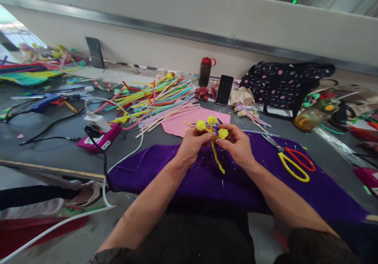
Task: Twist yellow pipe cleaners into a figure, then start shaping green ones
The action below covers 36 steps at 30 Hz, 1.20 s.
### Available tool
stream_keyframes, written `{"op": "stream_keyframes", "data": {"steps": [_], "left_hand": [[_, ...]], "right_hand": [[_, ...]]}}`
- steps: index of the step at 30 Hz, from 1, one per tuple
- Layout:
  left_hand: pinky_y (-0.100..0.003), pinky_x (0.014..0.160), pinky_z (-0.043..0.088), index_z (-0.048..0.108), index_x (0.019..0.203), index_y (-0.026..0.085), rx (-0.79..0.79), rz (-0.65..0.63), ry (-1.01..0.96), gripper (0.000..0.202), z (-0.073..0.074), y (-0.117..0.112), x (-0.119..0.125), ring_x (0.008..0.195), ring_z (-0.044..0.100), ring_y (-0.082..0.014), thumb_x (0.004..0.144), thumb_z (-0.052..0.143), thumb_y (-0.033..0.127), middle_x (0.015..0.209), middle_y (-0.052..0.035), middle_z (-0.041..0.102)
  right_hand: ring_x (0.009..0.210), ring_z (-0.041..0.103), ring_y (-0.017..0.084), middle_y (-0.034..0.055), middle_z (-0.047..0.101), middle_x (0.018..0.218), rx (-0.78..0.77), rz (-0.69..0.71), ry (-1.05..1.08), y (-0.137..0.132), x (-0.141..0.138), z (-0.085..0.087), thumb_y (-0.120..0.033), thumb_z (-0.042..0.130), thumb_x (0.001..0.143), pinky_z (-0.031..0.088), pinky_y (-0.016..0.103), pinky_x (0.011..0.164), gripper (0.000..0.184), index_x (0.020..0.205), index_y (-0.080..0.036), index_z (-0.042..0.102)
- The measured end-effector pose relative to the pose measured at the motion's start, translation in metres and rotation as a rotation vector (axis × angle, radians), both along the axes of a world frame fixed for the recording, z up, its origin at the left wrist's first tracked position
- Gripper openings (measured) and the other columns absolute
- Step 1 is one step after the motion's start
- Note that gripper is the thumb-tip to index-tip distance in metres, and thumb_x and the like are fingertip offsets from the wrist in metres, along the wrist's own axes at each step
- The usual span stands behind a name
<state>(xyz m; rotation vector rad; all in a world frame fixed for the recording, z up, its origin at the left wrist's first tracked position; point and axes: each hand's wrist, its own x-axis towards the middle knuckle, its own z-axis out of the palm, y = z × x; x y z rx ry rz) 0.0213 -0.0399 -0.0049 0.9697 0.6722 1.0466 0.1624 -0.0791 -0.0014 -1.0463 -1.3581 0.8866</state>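
My left hand (192, 142) and my right hand (238, 145) are both closed around a small piece made of yellow pipe cleaner (213, 132), held above a purple cloth (206, 177). The piece has three fuzzy yellow balls on top, a bit of blue in the middle, and a yellow stem (217, 159) hanging down between my hands. My left fingers pinch it from the left, my right fingers from the right.
Red-and-yellow scissors (291, 159) lie on the cloth at the right. A pink sheet (189, 122), a heap of coloured pipe cleaners (156, 98), a phone (224, 90), a bottle (205, 71), a dotted bag (283, 82), a power strip (99, 136) and a glue gun (47, 101) surround it.
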Motion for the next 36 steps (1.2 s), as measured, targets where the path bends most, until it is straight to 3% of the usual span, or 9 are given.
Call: {"op": "stream_keyframes", "data": {"steps": [7, 15, 22, 28, 32, 36], "left_hand": [[-0.019, 0.053, 0.04, 0.063, 0.073, 0.016, -0.052, -0.01, -0.04, 0.022, 0.001, -0.001, 0.001, 0.058, 0.055, -0.0086, 0.055, 0.075, 0.018, 0.069, 0.0018, 0.062], [-0.018, 0.051, 0.038, 0.066, 0.081, 0.013, 0.009, -0.049, 0.028, 0.024, -0.001, 0.0, -0.001, 0.058, 0.054, -0.0089, 0.059, 0.073, 0.02, 0.072, -0.0019, 0.063], [-0.015, 0.041, 0.031, 0.065, 0.078, 0.012, -0.116, -0.116, 0.0, 0.023, 0.003, 0.005, -0.007, 0.051, 0.051, -0.0057, 0.061, 0.072, 0.024, 0.07, -0.0029, 0.063], [-0.015, 0.042, 0.035, 0.062, 0.074, 0.013, -0.191, -0.045, -0.122, 0.022, 0.0, 0.008, -0.008, 0.055, 0.055, -0.0072, 0.06, 0.073, 0.026, 0.069, -0.0016, 0.062], [-0.017, 0.051, 0.04, 0.062, 0.071, 0.015, -0.209, 0.001, -0.168, 0.021, -0.002, 0.006, -0.006, 0.062, 0.057, -0.0081, 0.056, 0.075, 0.022, 0.07, 0.001, 0.062], [-0.018, 0.05, 0.039, 0.065, 0.072, 0.015, -0.17, 0.033, -0.13, 0.024, -0.001, 0.002, -0.005, 0.058, 0.055, -0.0077, 0.053, 0.077, 0.022, 0.068, 0.0014, 0.062]], "right_hand": [[0.07, 0.056, 0.013, 0.0005, 0.061, 0.083, 0.042, 0.012, -0.006, -0.001, 0.0, 0.002, -0.028, 0.066, 0.067, 0.045, 0.024, 0.062, 0.028, 0.092, -0.02, 0.058], [0.067, 0.056, 0.013, 0.0002, 0.06, 0.079, 0.036, 0.009, 0.024, 0.002, 0.001, -0.001, -0.03, 0.067, 0.067, 0.045, 0.024, 0.06, 0.028, 0.092, -0.02, 0.058], [0.059, 0.051, 0.01, -0.0003, 0.056, 0.084, -0.004, 0.064, 0.031, 0.005, 0.001, -0.006, -0.027, 0.07, 0.062, 0.042, 0.022, 0.053, 0.057, 0.114, -0.023, 0.047], [0.056, 0.05, 0.009, -0.0012, 0.055, 0.072, -0.061, 0.139, 0.052, 0.004, -0.005, -0.008, -0.032, 0.062, 0.071, 0.041, 0.022, 0.052, 0.022, 0.086, -0.018, 0.055], [0.057, 0.05, 0.009, -0.0019, 0.056, 0.071, -0.084, 0.152, 0.004, 0.003, -0.01, -0.011, -0.03, 0.065, 0.067, 0.041, 0.022, 0.054, 0.021, 0.08, -0.018, 0.055], [0.052, 0.048, 0.009, -0.0031, 0.054, 0.065, -0.053, 0.137, -0.086, 0.004, -0.011, -0.015, -0.032, 0.059, 0.072, 0.039, 0.022, 0.051, 0.015, 0.076, -0.018, 0.055]]}}
